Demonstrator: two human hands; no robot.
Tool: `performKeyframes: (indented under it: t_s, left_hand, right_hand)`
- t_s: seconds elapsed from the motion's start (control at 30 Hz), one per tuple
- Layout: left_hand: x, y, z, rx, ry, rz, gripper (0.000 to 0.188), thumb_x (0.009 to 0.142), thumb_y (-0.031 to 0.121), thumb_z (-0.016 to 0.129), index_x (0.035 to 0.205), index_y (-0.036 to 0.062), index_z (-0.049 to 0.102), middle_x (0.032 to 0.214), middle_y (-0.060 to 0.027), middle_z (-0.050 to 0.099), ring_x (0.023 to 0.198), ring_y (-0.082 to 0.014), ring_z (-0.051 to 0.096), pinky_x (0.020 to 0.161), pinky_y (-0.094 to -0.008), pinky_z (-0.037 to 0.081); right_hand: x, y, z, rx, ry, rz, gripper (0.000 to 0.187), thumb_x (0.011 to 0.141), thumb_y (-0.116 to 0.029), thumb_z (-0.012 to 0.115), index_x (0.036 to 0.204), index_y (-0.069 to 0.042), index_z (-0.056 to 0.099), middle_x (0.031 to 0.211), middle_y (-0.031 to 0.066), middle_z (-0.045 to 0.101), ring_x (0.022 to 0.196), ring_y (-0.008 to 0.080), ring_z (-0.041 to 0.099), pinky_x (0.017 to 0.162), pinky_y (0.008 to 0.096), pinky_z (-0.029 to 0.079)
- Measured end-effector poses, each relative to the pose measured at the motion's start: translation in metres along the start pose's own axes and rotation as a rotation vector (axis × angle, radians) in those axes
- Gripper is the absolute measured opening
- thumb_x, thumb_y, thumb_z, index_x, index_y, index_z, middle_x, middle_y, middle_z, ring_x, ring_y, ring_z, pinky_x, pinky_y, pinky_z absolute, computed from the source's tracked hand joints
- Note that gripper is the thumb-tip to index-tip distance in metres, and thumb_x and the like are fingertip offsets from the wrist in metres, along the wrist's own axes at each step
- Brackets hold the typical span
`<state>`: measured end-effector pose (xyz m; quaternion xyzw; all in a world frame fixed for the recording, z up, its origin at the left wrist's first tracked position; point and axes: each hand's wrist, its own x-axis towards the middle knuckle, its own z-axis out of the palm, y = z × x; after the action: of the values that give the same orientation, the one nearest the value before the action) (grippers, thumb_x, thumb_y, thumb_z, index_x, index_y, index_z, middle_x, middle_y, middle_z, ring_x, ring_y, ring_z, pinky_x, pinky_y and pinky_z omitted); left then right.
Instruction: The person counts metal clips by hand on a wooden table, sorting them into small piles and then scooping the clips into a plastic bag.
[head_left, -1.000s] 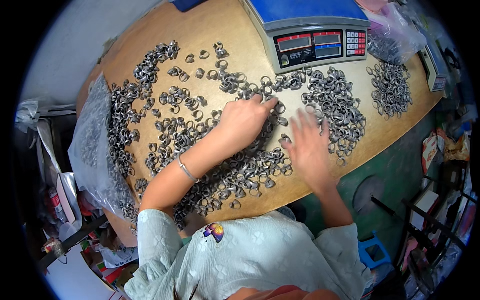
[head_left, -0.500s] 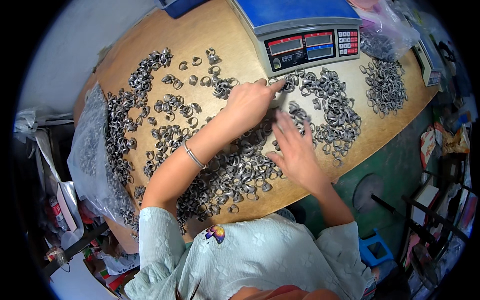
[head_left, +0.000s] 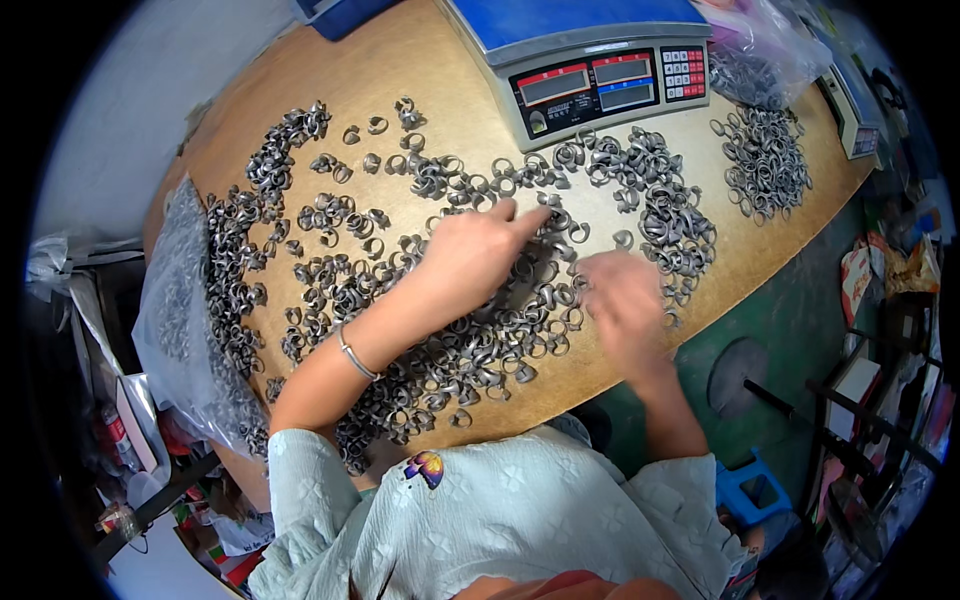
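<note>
Many grey metal rings (head_left: 470,350) lie in loose heaps over the wooden table (head_left: 560,395). My left hand (head_left: 478,250) reaches over the middle heap, its index finger stretched out and touching rings at the heap's far edge. The other fingers of that hand are partly hidden. To its right is my right hand (head_left: 625,300), smeared by motion, above the gap between the middle heap and the right-hand ring pile (head_left: 672,225). Its fingertips are close to a few rings, but whether they hold one is not visible. A silver bangle (head_left: 355,352) circles my left wrist.
A blue-topped digital scale (head_left: 600,95) stands at the far side. Beyond the right pile lie more rings (head_left: 762,165), beside a clear plastic bag (head_left: 765,60). Another plastic bag (head_left: 180,310) rests at the left edge. A blue stool (head_left: 752,490) is on the floor.
My left hand has drawn back nearer to me from the rings by the scale. My right hand has shifted right and nearer, its fingers no longer spread. More rings show where the left hand was.
</note>
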<state>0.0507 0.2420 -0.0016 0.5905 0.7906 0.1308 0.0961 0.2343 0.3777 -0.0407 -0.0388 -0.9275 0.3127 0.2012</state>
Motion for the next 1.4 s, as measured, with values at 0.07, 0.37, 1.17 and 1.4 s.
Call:
performKeyframes:
  t_s: [0.07,0.37,1.17,1.4]
  left_hand:
    - [0.004,0.007,0.003,0.014,-0.063,0.090,0.039,0.075,0.006,0.056,0.113,0.0062,0.058,0.081,-0.0123,0.058,0.065,-0.0292,0.064,0.056,-0.0375,0.052]
    - [-0.005,0.000,0.008,-0.062,0.015,-0.014,0.026,0.073,0.002,0.061,0.099,0.0038,0.063,0.084,-0.0157,0.061,0.068,-0.0320,0.065,0.056,-0.0391,0.052]
    - [-0.016,0.032,0.008,-2.114,-0.134,-0.824,0.030,0.092,0.029,0.059,0.072,0.0068,0.053,0.062,-0.0006,0.046,0.044,-0.0071,0.038,0.037,-0.0181,0.025]
    - [-0.015,0.028,0.003,-1.888,0.102,-0.741,0.030,0.090,0.011,0.060,0.117,-0.0018,0.059,0.081,-0.0012,0.056,0.059,-0.0052,0.044,0.044,-0.0151,0.030]
  right_hand:
    - [0.023,0.014,-0.017,-0.206,0.237,0.191,0.021,0.073,-0.006,0.068,0.094,-0.004,0.065,0.104,0.0060,0.061,0.097,0.0261,0.053,0.085,0.0394,0.039]
    - [0.040,0.049,-0.018,-0.253,0.341,0.251,0.012,0.079,-0.008,0.069,0.089,-0.005,0.067,0.085,0.0028,0.064,0.081,0.0190,0.057,0.073,0.0310,0.040]
    - [0.014,-0.003,0.017,-0.321,-0.118,0.119,0.057,0.081,-0.041,0.063,0.123,-0.004,0.053,0.142,0.0187,0.036,0.132,0.0380,0.031,0.105,0.0540,0.027]
    - [-0.002,0.009,0.013,-0.010,-0.076,-0.204,0.044,0.082,-0.031,0.065,0.116,-0.003,0.059,0.136,0.0199,0.043,0.129,0.0378,0.035,0.104,0.0512,0.030]
